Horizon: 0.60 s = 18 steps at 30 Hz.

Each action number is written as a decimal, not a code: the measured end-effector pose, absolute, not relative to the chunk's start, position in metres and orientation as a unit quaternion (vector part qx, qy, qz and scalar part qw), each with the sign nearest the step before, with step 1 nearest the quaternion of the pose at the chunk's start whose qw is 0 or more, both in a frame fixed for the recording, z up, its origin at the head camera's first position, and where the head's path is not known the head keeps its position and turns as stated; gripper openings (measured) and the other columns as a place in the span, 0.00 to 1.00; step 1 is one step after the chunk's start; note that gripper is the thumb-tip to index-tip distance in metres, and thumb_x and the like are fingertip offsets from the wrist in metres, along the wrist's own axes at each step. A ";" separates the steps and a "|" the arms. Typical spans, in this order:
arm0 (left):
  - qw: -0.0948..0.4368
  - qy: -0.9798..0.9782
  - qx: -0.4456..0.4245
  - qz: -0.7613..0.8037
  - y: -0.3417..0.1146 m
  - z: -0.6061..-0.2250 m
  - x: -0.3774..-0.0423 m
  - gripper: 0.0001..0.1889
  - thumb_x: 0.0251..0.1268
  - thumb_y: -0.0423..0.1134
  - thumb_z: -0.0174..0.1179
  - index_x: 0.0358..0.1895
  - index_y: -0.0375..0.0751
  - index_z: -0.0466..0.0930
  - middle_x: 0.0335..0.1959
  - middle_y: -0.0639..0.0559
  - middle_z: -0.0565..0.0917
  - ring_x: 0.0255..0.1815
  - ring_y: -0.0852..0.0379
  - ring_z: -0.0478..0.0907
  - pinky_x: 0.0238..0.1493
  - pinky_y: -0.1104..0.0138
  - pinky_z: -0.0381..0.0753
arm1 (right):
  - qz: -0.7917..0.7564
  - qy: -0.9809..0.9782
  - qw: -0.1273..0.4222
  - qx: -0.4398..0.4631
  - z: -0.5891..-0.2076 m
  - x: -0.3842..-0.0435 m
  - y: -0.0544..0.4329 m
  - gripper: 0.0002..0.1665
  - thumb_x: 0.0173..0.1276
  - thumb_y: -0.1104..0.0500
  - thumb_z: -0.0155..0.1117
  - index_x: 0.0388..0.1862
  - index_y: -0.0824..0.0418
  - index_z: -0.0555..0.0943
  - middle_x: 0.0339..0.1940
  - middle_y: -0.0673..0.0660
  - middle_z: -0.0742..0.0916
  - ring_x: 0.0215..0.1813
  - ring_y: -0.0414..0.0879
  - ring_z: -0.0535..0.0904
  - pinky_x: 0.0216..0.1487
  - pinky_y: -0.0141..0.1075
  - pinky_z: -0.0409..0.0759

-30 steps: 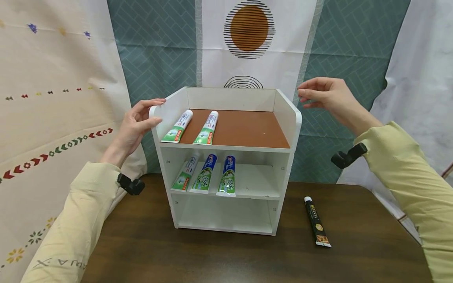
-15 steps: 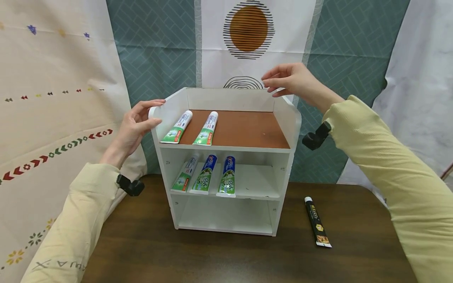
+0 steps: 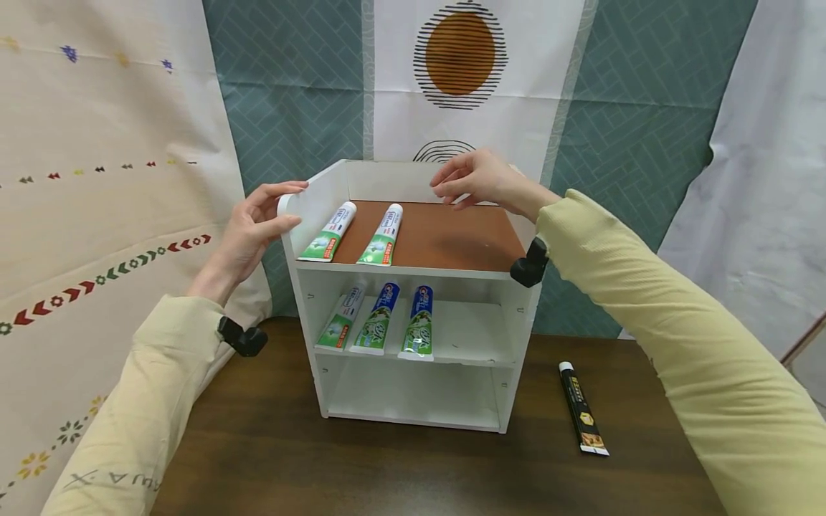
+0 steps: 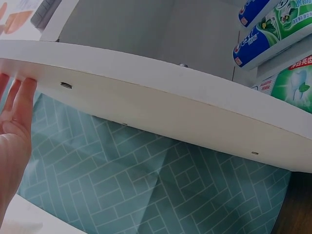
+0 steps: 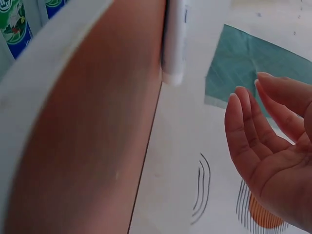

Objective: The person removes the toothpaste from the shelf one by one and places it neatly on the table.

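My left hand (image 3: 248, 226) holds the upper left side panel of a white tabletop shelf (image 3: 403, 272), fingertips at its top edge and thumb at the front edge. In the left wrist view, fingers (image 4: 22, 100) lie against the panel's outer face. My right hand (image 3: 480, 179) hovers over the brown top board (image 3: 445, 233), loosely bent and holding nothing. Two green-and-white toothpaste tubes (image 3: 327, 233) lie on the top board's left half. On the middle shelf are a similar green tube (image 3: 342, 315) and two blue-and-green toothpaste tubes (image 3: 376, 319).
A black toothpaste tube (image 3: 583, 408) with a white cap lies on the dark wooden table (image 3: 413, 469), right of the shelf. Patterned cloths (image 3: 290, 107) hang behind and at both sides. The shelf's raised back wall (image 3: 387, 178) and side panels border the top board.
My right hand has moved left from beyond the shelf's right side, rising and then lowering over the top board. My left hand stays at the left panel. The tubes keep their places.
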<state>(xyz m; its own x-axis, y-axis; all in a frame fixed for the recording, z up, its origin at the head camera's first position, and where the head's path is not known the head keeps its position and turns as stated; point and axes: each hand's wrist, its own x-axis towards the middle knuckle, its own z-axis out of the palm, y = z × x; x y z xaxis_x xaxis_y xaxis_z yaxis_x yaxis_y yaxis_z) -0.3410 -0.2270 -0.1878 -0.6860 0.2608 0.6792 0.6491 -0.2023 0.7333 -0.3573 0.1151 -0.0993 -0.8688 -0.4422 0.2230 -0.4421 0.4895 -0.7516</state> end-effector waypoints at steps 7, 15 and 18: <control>0.143 -0.607 -0.375 -0.686 -0.227 -0.189 -0.343 0.20 0.56 0.20 0.54 0.53 0.37 0.75 0.60 0.42 0.66 0.58 0.47 0.61 0.45 0.67 0.72 | -0.427 0.859 0.044 -0.278 -0.112 -0.361 0.093 0.16 0.61 0.62 0.63 0.47 0.68 0.77 0.39 0.65 0.81 0.39 0.57 0.77 0.42 0.44 0.76; 0.141 -0.604 -0.373 -0.690 -0.226 -0.188 -0.343 0.19 0.56 0.21 0.55 0.52 0.37 0.75 0.60 0.42 0.66 0.57 0.47 0.61 0.44 0.67 0.72 | -0.387 0.872 0.088 -0.288 -0.124 -0.363 0.072 0.15 0.62 0.62 0.61 0.48 0.66 0.77 0.42 0.61 0.81 0.36 0.52 0.77 0.38 0.39 0.78; 0.138 -0.601 -0.374 -0.693 -0.226 -0.188 -0.343 0.20 0.56 0.20 0.55 0.52 0.37 0.75 0.60 0.42 0.66 0.57 0.47 0.61 0.44 0.67 0.72 | -0.376 0.876 0.094 -0.288 -0.128 -0.363 0.066 0.16 0.62 0.61 0.62 0.48 0.63 0.78 0.40 0.60 0.81 0.34 0.51 0.77 0.37 0.38 0.78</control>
